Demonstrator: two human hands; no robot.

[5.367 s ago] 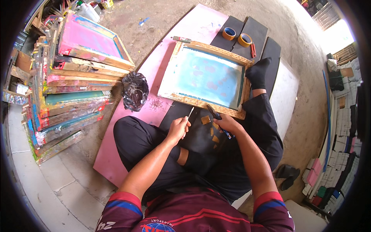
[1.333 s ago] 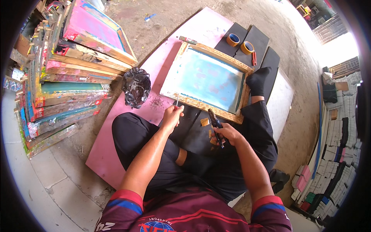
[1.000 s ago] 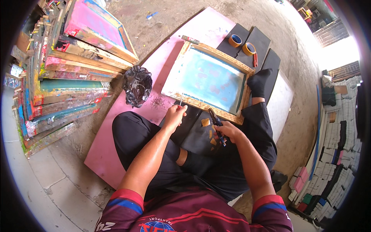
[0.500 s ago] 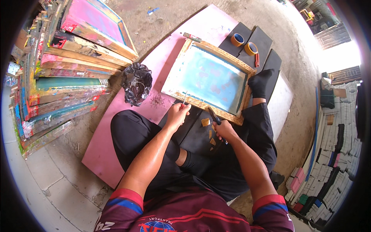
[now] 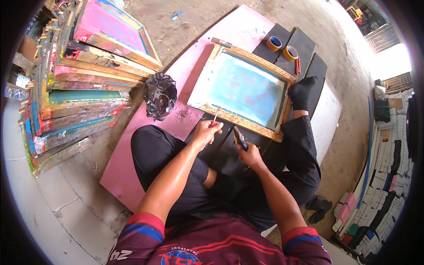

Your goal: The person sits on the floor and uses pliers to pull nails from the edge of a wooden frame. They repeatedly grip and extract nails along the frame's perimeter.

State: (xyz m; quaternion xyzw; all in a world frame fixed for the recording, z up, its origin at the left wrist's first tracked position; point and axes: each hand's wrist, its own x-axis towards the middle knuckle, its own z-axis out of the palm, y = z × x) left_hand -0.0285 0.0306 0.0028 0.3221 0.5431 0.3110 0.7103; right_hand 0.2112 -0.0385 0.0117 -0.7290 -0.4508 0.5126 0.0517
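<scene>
My left hand [image 5: 205,134] is closed around a thin tool with a metal shaft [image 5: 217,115], perhaps a screwdriver; its tip points at the near edge of a printing screen [image 5: 227,118]. That screen has a wooden frame and blue-coated mesh, and lies tilted in front of me. In my right hand [image 5: 250,155] are pliers [image 5: 240,137] with dark and blue handles, their jaws just short of the frame's near side. Whether the jaws grip anything is too small to tell.
A crumpled black plastic bag [image 5: 160,96] stands left of the screen on a pink board [image 5: 123,170]. Beyond the screen sit two tape rolls [image 5: 274,43] and a red cutter [image 5: 297,66]. Stacked screens [image 5: 84,106] rise at the left. My socked foot [image 5: 302,92] rests by the frame's right side.
My right hand has shifted left and turned the pliers more upright. Tan scraps beside it have mostly gone from sight. The whole view has shifted slightly; my left hand still holds its tool.
</scene>
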